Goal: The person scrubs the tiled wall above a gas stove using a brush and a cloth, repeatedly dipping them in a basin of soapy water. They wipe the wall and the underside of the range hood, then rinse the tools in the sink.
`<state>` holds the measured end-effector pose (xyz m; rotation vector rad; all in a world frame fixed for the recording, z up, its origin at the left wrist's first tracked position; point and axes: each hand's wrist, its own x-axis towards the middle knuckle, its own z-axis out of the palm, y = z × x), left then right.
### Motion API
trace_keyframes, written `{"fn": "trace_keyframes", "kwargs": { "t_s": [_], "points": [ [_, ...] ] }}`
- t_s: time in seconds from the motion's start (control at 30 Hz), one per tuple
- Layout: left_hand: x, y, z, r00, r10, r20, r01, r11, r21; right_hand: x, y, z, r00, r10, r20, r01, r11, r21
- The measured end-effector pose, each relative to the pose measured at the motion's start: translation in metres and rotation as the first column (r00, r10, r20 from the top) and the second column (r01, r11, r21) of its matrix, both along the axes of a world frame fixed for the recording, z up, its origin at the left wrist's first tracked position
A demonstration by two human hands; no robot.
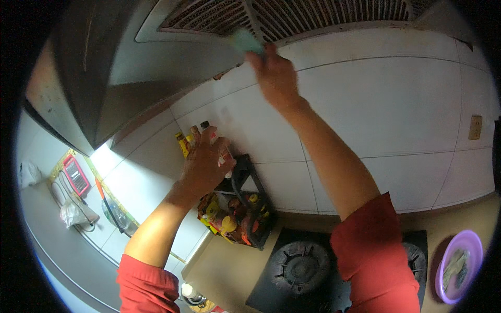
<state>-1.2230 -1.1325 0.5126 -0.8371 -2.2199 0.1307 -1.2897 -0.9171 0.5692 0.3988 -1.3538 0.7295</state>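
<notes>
My right hand is raised to the underside of a range hood, gripping a light green cloth or sponge that is blurred. This green piece lies against the edge of the slatted metal grease filter. Lower and to the left, my left hand is held with its fingers apart and seems to hold nothing. Behind it in the picture, bottles with a black cap and a yellow label stand on a black rack; the hand partly hides them.
Below lies a black gas hob with a round burner, set in a beige countertop. A purple basin holding cloths is at the right. White tiles cover the wall, with a socket. Seasoning packs and jars fill the rack's lower level.
</notes>
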Motion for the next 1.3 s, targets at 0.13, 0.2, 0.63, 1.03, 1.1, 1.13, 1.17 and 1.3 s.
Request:
{"fn": "trace_keyframes", "kwargs": {
  "t_s": [0.13, 0.2, 0.63, 1.03, 1.1, 1.13, 1.17, 1.3],
  "points": [
    [-0.006, 0.003, -0.009, 0.999, -0.013, -0.030, 0.013, 1.000, -0.005, 0.040, -0.036, 0.045, 0.993, -0.021, -0.117, 0.035, 0.992, 0.119],
    [-0.007, 0.010, -0.005, 0.997, -0.056, -0.052, 0.057, 0.998, 0.002, 0.005, -0.002, 0.042, 0.918, -0.334, -0.214, 0.361, 0.927, 0.100],
    [-0.081, 0.024, -0.026, 0.978, -0.193, 0.083, 0.161, 0.943, 0.292, 0.023, 0.040, 0.036, 0.873, -0.342, 0.347, 0.376, 0.926, -0.033],
    [-0.194, 0.097, -0.032, 0.991, -0.048, 0.125, -0.002, 0.930, 0.367, 0.069, -0.068, 0.055, 0.472, 0.879, 0.069, -0.634, 0.393, -0.666],
    [-0.220, 0.100, -0.051, 0.980, -0.054, 0.192, -0.026, 0.920, 0.390, 0.076, -0.094, 0.052, 0.375, 0.926, 0.051, -0.659, 0.305, -0.687],
    [-0.219, 0.102, -0.057, 0.967, 0.018, 0.255, -0.119, 0.915, 0.386, 0.080, -0.099, 0.048, 0.360, 0.930, 0.080, -0.650, 0.311, -0.693],
    [-0.221, 0.102, -0.061, 0.965, 0.026, 0.261, -0.125, 0.920, 0.371, 0.085, -0.103, 0.043, 0.340, 0.934, 0.108, -0.642, 0.315, -0.700],
    [-0.217, 0.091, -0.068, 0.954, -0.045, 0.297, -0.050, 0.951, 0.305, 0.069, -0.092, 0.066, 0.384, 0.923, 0.021, -0.606, 0.269, -0.748]
  ]
}}
